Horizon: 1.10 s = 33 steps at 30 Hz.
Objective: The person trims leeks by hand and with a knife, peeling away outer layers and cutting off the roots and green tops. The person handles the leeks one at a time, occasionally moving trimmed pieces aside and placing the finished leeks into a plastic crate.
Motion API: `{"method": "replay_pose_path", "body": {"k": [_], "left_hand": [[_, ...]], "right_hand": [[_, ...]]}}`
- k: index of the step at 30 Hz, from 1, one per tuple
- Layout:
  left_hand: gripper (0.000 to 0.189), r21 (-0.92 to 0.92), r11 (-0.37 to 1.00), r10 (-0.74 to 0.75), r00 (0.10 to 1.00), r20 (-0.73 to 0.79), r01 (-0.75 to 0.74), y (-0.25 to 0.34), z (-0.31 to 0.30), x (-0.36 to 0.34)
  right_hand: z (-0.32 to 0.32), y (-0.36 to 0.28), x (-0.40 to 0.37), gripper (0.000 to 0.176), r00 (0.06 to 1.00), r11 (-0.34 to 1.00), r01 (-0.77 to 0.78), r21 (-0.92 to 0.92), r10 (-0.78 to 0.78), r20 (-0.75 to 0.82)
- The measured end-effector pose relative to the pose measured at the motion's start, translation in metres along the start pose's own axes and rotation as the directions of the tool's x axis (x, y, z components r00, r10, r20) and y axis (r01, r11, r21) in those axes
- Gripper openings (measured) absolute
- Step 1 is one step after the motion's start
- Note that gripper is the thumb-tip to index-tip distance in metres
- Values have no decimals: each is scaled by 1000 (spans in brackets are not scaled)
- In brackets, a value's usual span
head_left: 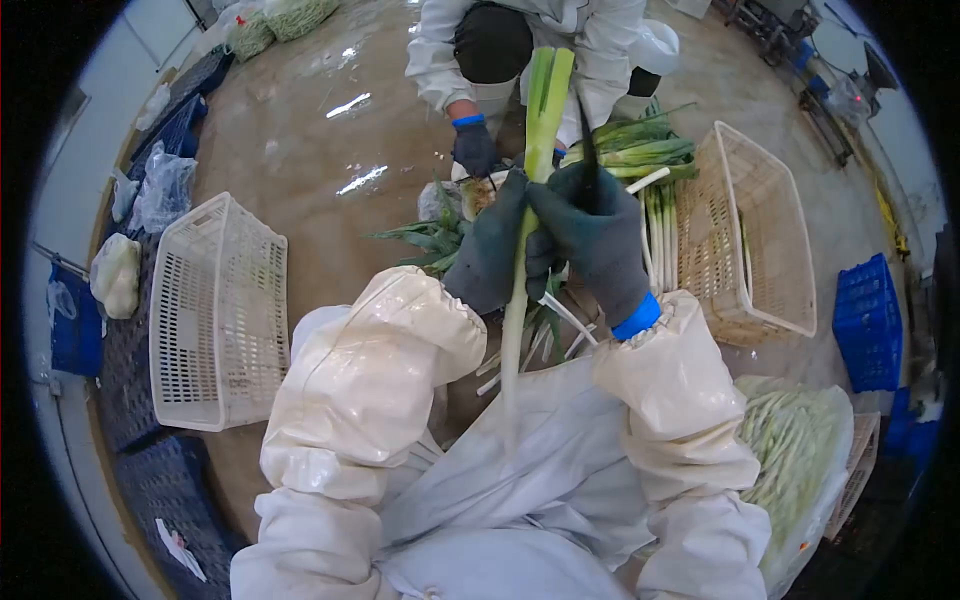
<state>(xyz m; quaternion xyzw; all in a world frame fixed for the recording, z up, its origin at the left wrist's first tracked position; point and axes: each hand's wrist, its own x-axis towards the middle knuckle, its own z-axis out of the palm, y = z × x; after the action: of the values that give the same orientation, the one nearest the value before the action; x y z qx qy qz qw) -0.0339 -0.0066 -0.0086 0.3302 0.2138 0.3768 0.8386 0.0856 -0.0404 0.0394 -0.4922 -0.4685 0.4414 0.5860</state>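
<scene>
Left hand (490, 250) grips a leek (540, 110) upright over the floor (300, 150), right hand (595, 240) has its fingers closed on a knife (586, 140) against it; trimmed stalks (657, 230) already lie beside the basket (770, 250), this one seemingly unfinished

Dark grey gloves on the left hand (490, 250) and the right hand (595, 245), with a blue cuff (637, 317) showing at the right wrist. Glossy cream oversleeves (370, 370), puffy and gathered at the ends. Pale grey-white workwear (520, 490) underneath.
</scene>
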Motion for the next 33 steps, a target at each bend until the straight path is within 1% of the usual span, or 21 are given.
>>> {"method": "replay_pose_path", "body": {"k": [2,3,5,6,8,9,11,12,13,15,17,20,21,23,24,26,27,29,32,33], "left_hand": [[52,-113,993,-26,997,72,34,3,3,4],[52,-61,998,3,999,52,1,3,3,5],[53,41,997,63,998,16,-63,2,2,7],[53,50,997,54,998,9,-55,1,1,7],[53,70,997,35,999,-6,-34,-5,-5,8],[53,58,998,17,1000,12,-17,-6,-7,7],[53,36,999,-20,999,50,18,-9,-13,6],[53,37,999,-22,999,33,21,-7,-7,2],[53,38,999,-26,1000,15,25,-1,6,-6],[53,18,999,-30,999,25,30,-1,8,-7],[52,-25,999,-32,996,80,34,-12,-8,1],[48,-51,998,39,999,21,-38,-19,-6,5],[47,-45,998,36,999,8,-35,-19,-5,4],[44,-33,999,29,999,-18,-30,-17,-4,2],[45,-1,999,36,999,-3,-36,-16,-5,2],[45,64,997,47,999,25,-48,-14,-7,3],[46,24,999,35,999,-26,-34,-11,-2,1],[49,-61,998,9,992,-126,-17,-2,17,-3],[57,-158,987,-14,989,-147,-9,1,22,0],[59,-127,992,-22,998,-54,15,2,15,1]], "right_hand": [[4,-3,3,17,994,992,33,118,-20,-106],[4,-7,5,20,995,988,33,150,-20,-93],[0,-6,6,22,997,997,35,63,-31,-67],[-2,-6,6,23,998,999,36,18,-35,-53],[-5,-7,7,23,999,999,-26,33,27,-29],[-6,-7,8,24,998,998,-56,42,57,-20],[-9,-5,8,22,998,998,-57,-20,57,4],[-10,-4,9,21,998,997,-55,-51,56,15],[-10,-3,9,20,999,997,-38,-67,39,15],[-12,-1,10,18,1000,995,0,-97,1,13],[-12,5,11,18,999,994,45,-104,-46,-7],[-11,8,9,18,998,989,62,-132,-65,-20],[-11,9,8,17,998,987,61,-146,-65,-21],[-12,16,10,16,990,980,135,-144,-139,-16],[-11,16,10,15,984,975,172,-143,-176,-12],[-13,11,9,14,998,996,50,-67,-52,-30],[-12,7,8,14,999,1000,-12,-28,11,-35],[-8,-1,4,14,997,998,-54,43,56,-55],[-4,4,5,14,992,989,-85,119,95,-87],[-4,5,5,14,989,986,-90,140,104,-100]]}}
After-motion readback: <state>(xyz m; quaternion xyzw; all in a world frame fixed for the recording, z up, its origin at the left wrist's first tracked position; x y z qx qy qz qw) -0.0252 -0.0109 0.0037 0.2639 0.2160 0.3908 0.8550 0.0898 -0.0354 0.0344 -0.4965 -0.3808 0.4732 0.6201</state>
